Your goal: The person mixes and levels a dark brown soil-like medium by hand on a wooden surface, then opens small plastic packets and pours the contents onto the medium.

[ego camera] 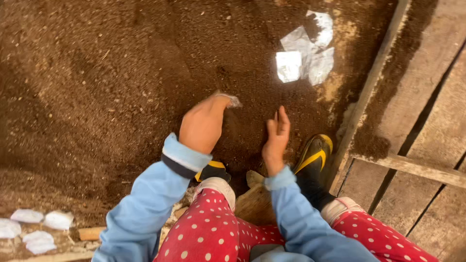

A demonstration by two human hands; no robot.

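Crouched over the soil (97,73), we pinch a small bag (232,100) in our left hand (203,123), mouth downward, while our right hand (276,138) hangs released.

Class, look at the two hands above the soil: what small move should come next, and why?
Probably lower the left hand so the small clear bag it pinches meets the brown soil: the bag hangs just above the soil, while the right hand is open and empty beside it.

Empty plastic bags (307,51) on soil; filled white bags (36,225) lower left.
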